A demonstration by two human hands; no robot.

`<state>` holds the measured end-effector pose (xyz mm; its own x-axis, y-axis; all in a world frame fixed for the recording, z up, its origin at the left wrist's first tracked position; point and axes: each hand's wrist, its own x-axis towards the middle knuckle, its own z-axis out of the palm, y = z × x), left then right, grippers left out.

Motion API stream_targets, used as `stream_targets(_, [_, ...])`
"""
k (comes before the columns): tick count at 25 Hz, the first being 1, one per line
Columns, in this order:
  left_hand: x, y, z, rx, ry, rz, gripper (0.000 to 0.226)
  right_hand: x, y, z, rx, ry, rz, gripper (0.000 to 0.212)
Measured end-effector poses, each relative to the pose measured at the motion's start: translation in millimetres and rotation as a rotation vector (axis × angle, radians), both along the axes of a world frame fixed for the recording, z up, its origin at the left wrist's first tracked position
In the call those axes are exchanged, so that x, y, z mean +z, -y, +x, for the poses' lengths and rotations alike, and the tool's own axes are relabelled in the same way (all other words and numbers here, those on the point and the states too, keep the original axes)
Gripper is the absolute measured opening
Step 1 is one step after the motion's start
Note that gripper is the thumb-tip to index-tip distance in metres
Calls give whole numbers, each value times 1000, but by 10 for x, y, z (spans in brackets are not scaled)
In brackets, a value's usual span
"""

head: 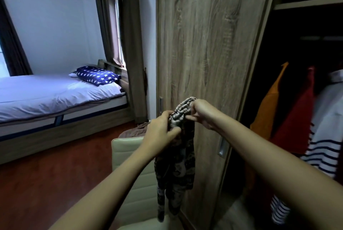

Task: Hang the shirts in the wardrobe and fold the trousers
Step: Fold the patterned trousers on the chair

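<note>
Head camera: A person stands before the sliding wood-grain wardrobe door point(204, 44), both bare arms stretched forward. The left hand point(161, 129) and the right hand point(201, 113) are close together in front of the door's lower half. Each has its fingers curled round the gathered, light-striped waistband of a pair of dark patterned trousers point(176, 165). The trousers hang straight down from that grip, in front of the door, their lower end dangling over the seat of a cream padded chair point(133, 155) that stands just left of the door. A brown cloth point(137, 127) lies bunched behind the chair's back, near the door's bottom left corner.

Right of the door the wardrobe stands open and dark. An orange shirt point(269, 103), a red shirt point(297, 114) and a white shirt with dark stripes point(324, 146) hang there side by side, the orange one nearest the door. A metal recessed handle point(222, 146) sits at the door's right edge, just beyond the right wrist.

Left of the door, brown curtains point(130, 44) frame a window. Farther left is a bed point(55, 92) with a pale sheet and a blue star-print pillow point(98, 75), on a red-brown floor point(46, 183).
</note>
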<state>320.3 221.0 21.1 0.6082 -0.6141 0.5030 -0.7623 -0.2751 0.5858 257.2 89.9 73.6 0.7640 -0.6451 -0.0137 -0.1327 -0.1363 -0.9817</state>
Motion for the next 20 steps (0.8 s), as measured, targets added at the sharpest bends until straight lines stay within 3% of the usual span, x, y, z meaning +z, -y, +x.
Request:
stream_targets(1, [25,1,55,-25,-41,-2,42,-70,64,-82,8,-149,-333,10])
stream_targets(3, [108,-44,201,-91,-71,36,29,-283,254,-240,-3,-530,-1065,53])
stream_targets(4, [152,-68,274,-111,-68,67,25,-402,323,-310,-59,-611,-1326,68])
stream_targets(5, [183,-79,336,-116,-52,109,24,-461,344,-362,-97,-572,-1458,67])
stream_targets(7, [209,-68,404,-89,65,228,25,-496,377,-381,9,-374,-1483,45])
stream_targets(9, [221,-49,411,-72,177,250,19,-476,394,-358,171,-186,-1236,30])
stream_targets(12, [255,-124,504,-172,167,211,25,-372,417,-365,289,-106,-992,37])
stream_targets(14, [295,-204,579,-253,118,331,40,-386,376,-384,362,-96,-963,33])
stream_targets(17, [363,-178,586,-127,408,681,46,-441,249,-341,302,51,-1018,26])
stream_targets(20, [424,-144,474,-56,595,713,28,-409,156,-321,246,205,-924,40])
